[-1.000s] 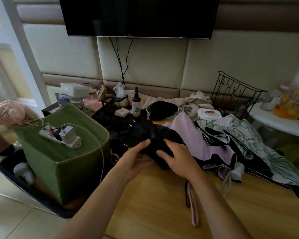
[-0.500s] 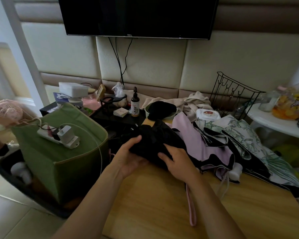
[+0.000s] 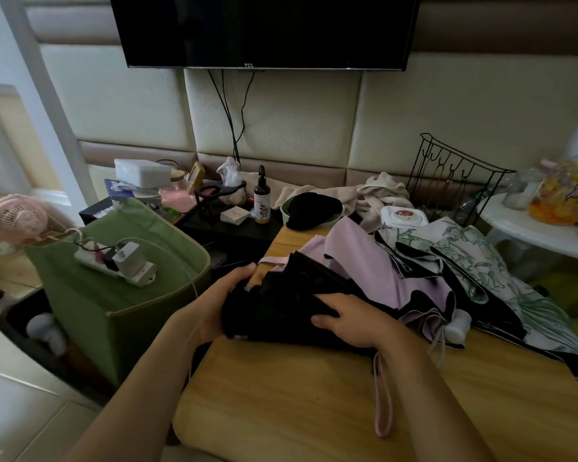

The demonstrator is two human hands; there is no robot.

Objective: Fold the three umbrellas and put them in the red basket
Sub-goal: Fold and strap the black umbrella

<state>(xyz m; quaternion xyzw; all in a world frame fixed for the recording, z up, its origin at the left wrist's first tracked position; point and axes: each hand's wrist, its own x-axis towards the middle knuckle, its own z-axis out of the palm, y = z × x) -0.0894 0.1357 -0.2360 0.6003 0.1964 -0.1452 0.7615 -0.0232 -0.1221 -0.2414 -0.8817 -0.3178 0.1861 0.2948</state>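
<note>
The bundled black fabric umbrella (image 3: 281, 305) lies on the light wooden surface (image 3: 297, 395) at its near-left corner, its long axis running from the left edge, low and near, rightward and away toward the heap of loose canopies. The left hand (image 3: 214, 308) cups the bundle's left end, fingers curled over the top of the cloth; the right hand (image 3: 354, 320) grips its middle from above, thumb on the near side. Both grips are closed on the fabric, so either hand could roll or squeeze it tighter. The lilac umbrella (image 3: 374, 265) and the leaf-printed white umbrella (image 3: 464, 258) sprawl unfolded just behind and to the right. No red basket is visible. Compared with a second ago, the black bundle sits nearer and looks more compact, and the hands are farther apart along it.
</note>
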